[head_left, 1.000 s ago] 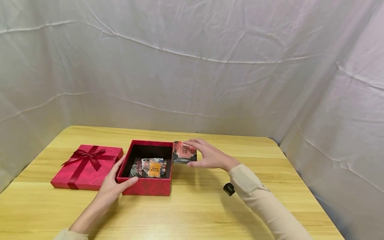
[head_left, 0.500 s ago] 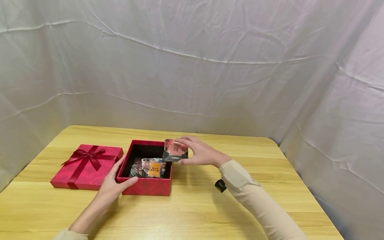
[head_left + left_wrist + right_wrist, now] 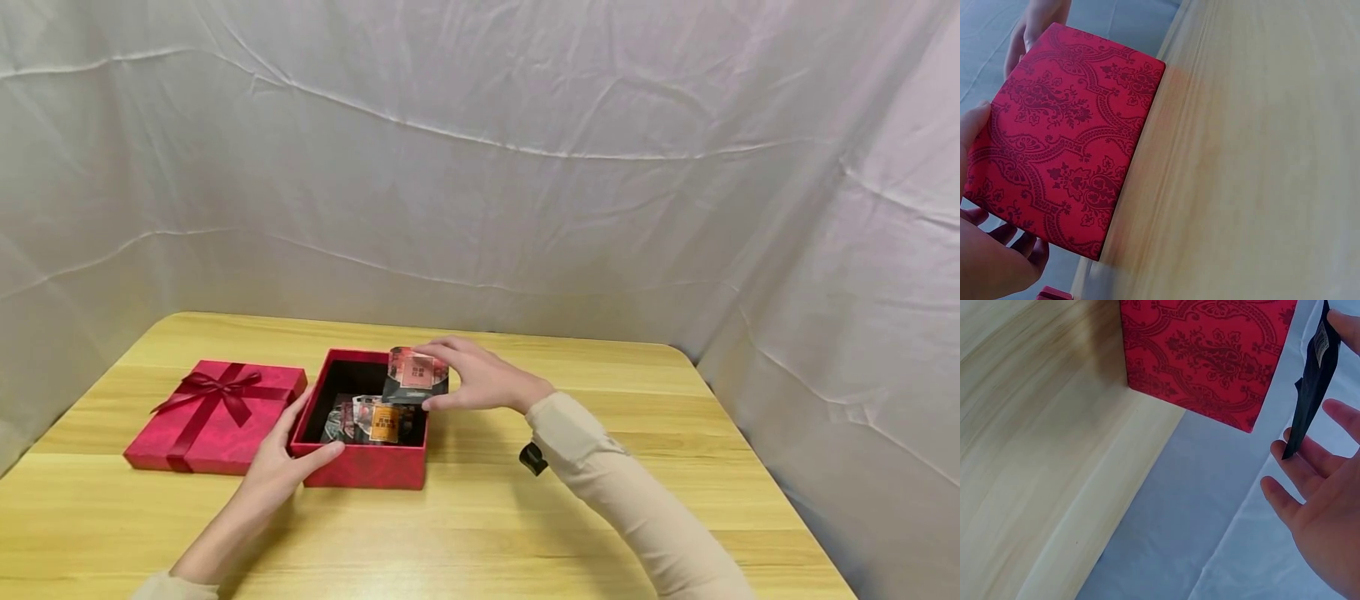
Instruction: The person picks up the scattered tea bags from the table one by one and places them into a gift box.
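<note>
A red patterned gift box (image 3: 365, 471) with a dark inside stands uncovered on the table. My left hand (image 3: 276, 467) grips its near left corner, thumb on the front rim; in the left wrist view the fingers (image 3: 1025, 247) curl along the box's side. Several sachets (image 3: 384, 423) lie in the front part of the box, the top one with an orange label. Above the right side of the box, my right hand (image 3: 480, 377) pinches a dark sachet (image 3: 416, 383) with a pink label. From the right wrist view this sachet (image 3: 1313, 381) is edge-on, clear of the box wall.
Left of the box lies its red lid (image 3: 217, 417) with a dark red ribbon bow. A small black device (image 3: 534, 458) hangs at the right wrist. The wooden table (image 3: 480, 533) is enclosed by pale cloth (image 3: 480, 208) at the back and sides.
My right hand has carried the pink-labelled sachet leftward, from beside the box to over its right part. The left hand keeps its grip on the box.
</note>
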The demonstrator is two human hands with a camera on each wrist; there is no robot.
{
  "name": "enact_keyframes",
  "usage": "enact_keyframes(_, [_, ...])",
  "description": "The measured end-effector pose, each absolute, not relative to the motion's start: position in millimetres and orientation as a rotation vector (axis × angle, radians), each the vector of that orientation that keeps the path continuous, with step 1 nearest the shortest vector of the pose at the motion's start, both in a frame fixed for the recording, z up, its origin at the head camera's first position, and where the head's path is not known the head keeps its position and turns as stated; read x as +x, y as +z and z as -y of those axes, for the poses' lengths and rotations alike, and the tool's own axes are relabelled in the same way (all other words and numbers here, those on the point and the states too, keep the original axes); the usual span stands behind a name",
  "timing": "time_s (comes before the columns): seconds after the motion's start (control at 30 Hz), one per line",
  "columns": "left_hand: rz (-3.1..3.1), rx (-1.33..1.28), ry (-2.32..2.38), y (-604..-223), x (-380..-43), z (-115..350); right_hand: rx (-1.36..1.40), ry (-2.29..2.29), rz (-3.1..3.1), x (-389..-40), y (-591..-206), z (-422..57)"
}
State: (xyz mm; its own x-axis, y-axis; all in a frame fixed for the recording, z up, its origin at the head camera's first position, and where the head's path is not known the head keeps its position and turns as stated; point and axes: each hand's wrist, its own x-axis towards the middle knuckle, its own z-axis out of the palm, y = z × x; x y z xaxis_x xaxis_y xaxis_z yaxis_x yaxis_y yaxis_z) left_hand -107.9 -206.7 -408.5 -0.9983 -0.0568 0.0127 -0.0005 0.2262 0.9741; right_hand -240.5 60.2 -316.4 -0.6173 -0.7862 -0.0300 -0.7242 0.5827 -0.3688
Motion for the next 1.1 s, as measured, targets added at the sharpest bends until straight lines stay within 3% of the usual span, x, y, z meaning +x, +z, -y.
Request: enact_keyframes(1.1, [2.427,0.028,-1.897,-410.1,-108.8,206.8,-1.304,-0.253,-2.565,-237.2,-311.6,-17.9])
